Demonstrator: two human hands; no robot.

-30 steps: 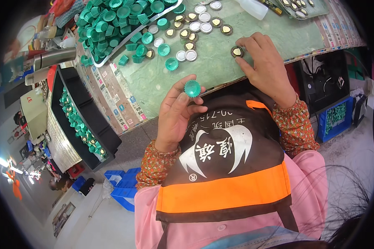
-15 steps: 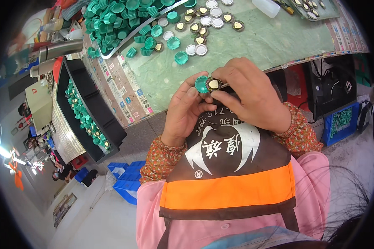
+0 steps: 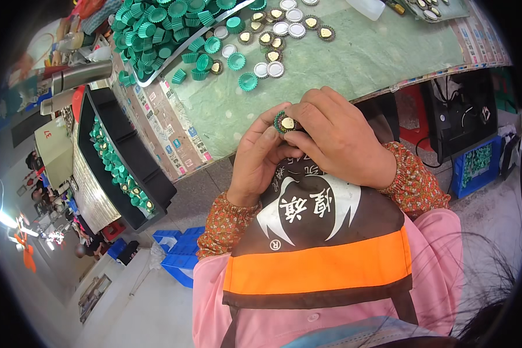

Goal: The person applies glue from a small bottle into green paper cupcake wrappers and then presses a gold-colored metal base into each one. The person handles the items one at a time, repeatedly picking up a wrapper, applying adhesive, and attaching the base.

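Observation:
Above the near table edge, my left hand pinches a small green fluted cup between thumb and fingers. A dark, scalloped round piece with a cream-coloured centre sits at the cup's mouth. My right hand has its thumb and forefinger closed on that dark piece, pressed against the cup. Only a green rim shows around it. Beyond my hands, loose green cups, white scalloped discs and more dark pieces lie scattered on the green table cover.
A heap of green cups fills a white-rimmed tray at the far left. Beside the table's left edge stands a black bin holding finished-looking green pieces. A blue crate sits to the right, another blue crate lower left.
The dark piece, beside the green cup before, now sits over the cup's mouth. My right hand has moved slightly left with it. The view has shifted a little.

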